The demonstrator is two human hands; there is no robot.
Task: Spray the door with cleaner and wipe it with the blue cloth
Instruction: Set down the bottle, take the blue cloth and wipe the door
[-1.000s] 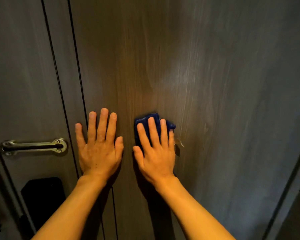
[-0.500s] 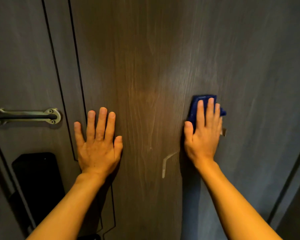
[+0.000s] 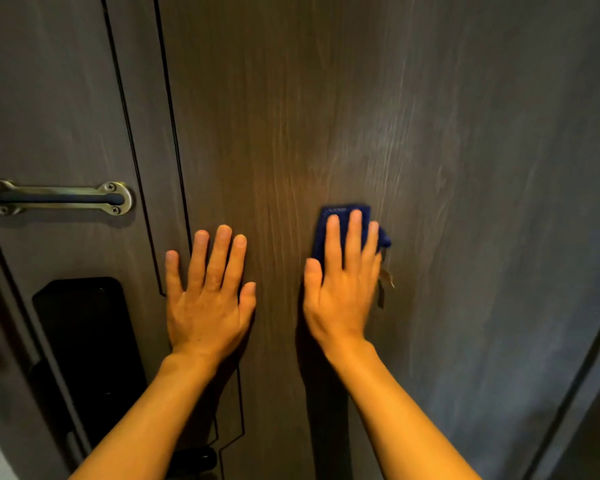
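Note:
A dark wood-grain door (image 3: 378, 116) fills the view. My right hand (image 3: 340, 289) lies flat on it at centre right, pressing a folded blue cloth (image 3: 333, 216) against the surface; the cloth shows above my fingertips and at the right of them, and a small tag hangs beside my palm. My left hand (image 3: 208, 292) rests flat on the door at centre left, fingers spread, holding nothing. No spray bottle is in view.
A metal door guard latch (image 3: 58, 197) is mounted at the left. Below it sits a black lock panel (image 3: 84, 341). Thin black inlay lines (image 3: 137, 168) run down the door left of my left hand. The door's edge shows at the lower right.
My right hand slid the cloth to the right across the door, then back to the left and lower. My left hand stayed pressed in about the same place.

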